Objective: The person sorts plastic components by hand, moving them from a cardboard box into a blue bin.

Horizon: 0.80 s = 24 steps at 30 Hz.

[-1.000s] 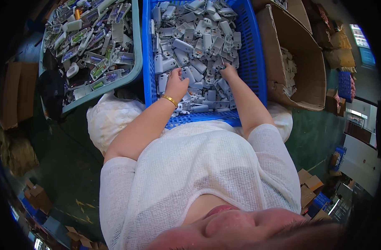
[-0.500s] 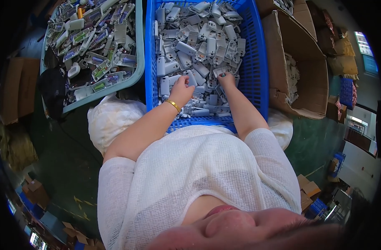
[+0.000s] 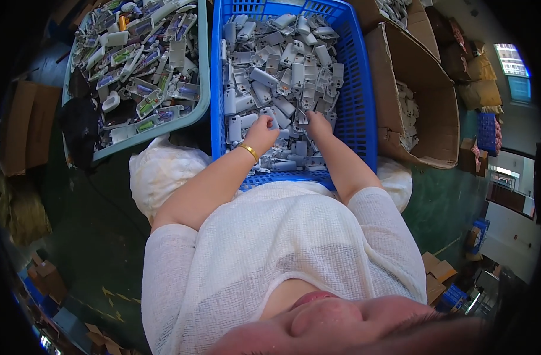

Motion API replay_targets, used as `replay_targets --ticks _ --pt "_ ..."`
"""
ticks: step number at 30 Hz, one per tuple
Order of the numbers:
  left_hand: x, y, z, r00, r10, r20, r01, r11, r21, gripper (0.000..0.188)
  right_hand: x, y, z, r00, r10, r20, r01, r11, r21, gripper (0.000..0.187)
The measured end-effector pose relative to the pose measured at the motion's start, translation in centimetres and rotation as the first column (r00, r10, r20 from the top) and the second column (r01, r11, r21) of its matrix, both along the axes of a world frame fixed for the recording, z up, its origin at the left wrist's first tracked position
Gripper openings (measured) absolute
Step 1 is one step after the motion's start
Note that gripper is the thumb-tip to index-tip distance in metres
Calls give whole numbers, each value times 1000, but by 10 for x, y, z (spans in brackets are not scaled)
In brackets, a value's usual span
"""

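Observation:
White and grey plastic casings (image 3: 262, 77) lie heaped in a blue plastic basket (image 3: 365, 106) in front of me. My left hand (image 3: 262, 135), with a gold bracelet at its wrist, is over the near middle of the heap. Its fingers are curled round the edge of a pale casing (image 3: 270, 117); the grip is partly hidden. To its right, my right hand (image 3: 319, 126) has its fingers closed on a small grey casing (image 3: 302, 118) just above the other pieces. The fingertips of this hand are partly out of sight.
At the left stands a pale green tub (image 3: 204, 77) full of casings with coloured inner parts. A black bag (image 3: 80, 130) hangs over its edge. To the right is an open cardboard box (image 3: 442, 118) with more white pieces. White sacks (image 3: 158, 171) lie beside my body.
My right hand has drawn a little nearer and to the left, its fingers turned toward my left hand. The left hand keeps its place over the heap. The whole view has shifted slightly.

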<state>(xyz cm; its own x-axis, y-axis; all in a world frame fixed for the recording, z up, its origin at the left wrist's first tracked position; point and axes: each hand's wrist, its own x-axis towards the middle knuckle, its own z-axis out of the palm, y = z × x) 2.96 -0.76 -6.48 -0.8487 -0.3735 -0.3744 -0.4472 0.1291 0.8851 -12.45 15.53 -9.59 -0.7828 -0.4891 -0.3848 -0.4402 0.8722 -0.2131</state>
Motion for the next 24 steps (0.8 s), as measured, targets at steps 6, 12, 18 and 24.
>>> replay_targets --ticks 6,12,18,24 --pt "5 3 6 1000 -25 5 25 1000 -7 45 -5 -2 4 980 169 -107 -132 948 289 23" --pt "3 2 15 994 -75 75 76 997 -14 44 -6 -4 1 991 99 -90 -77 971 228 26" --pt "2 3 8 997 -3 75 4 1000 -13 57 6 -27 36 143 -168 975 644 764 37 31" --pt "-2 5 48 999 -32 -13 35 971 236 82 38 -30 74 -184 98 978 767 637 80 38"
